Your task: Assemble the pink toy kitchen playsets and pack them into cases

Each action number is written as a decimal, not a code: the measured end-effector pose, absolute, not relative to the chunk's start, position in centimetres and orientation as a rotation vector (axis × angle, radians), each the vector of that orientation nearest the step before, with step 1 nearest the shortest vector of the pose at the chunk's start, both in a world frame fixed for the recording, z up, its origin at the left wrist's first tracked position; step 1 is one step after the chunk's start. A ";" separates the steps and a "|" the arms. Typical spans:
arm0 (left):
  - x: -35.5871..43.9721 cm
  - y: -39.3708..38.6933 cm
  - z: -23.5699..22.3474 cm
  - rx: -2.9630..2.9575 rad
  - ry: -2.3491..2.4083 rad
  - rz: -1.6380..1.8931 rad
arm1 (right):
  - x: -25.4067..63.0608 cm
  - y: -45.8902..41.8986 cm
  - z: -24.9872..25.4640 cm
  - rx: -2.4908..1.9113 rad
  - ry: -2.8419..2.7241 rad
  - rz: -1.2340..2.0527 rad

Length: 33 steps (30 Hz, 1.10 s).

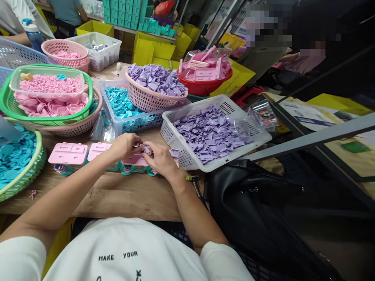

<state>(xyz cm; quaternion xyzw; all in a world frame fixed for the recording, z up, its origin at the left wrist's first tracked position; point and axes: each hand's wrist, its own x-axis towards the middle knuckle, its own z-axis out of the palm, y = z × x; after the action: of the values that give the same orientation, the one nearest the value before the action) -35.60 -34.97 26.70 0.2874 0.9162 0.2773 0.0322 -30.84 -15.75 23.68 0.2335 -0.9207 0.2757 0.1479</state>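
My left hand (126, 146) and my right hand (160, 157) meet over a row of pink-topped, teal-based plastic boxes. Between my fingertips is a small purple plastic piece (145, 149), pinched from both sides and partly covered by them. Under my hands lies the pink top (135, 160) of one box, mostly hidden. To the left stands a box with a fully visible pink lid (68, 153), and beside it another pink lid (98, 149) is partly behind my left forearm. Another purple piece (174, 153) shows just beyond my right hand.
A white crate (187, 150) of purple pieces stands at the right. Behind are a pink basket (137, 93) of purple parts and a blue crate (129, 125) of turquoise parts. Green baskets (6, 102) fill the left. A hammer-like tool (193, 178) lies near my right forearm.
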 end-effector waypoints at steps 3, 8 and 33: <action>-35.8 -35.1 27.0 0.915 2.786 0.813 | -31.6 -15.1 24.8 0.911 -2.729 0.831; -36.1 -35.6 27.4 0.924 2.752 0.816 | -33.0 -14.6 26.2 0.999 -2.843 0.657; -37.8 -34.8 27.1 0.729 2.570 0.987 | -34.6 -13.9 25.2 0.714 -2.854 1.094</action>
<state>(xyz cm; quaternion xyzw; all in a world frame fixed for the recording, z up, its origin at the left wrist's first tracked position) -37.79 -34.83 27.15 0.2531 0.8928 0.3427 0.1463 -34.55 -13.93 25.23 0.2274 -0.9093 0.3486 0.0016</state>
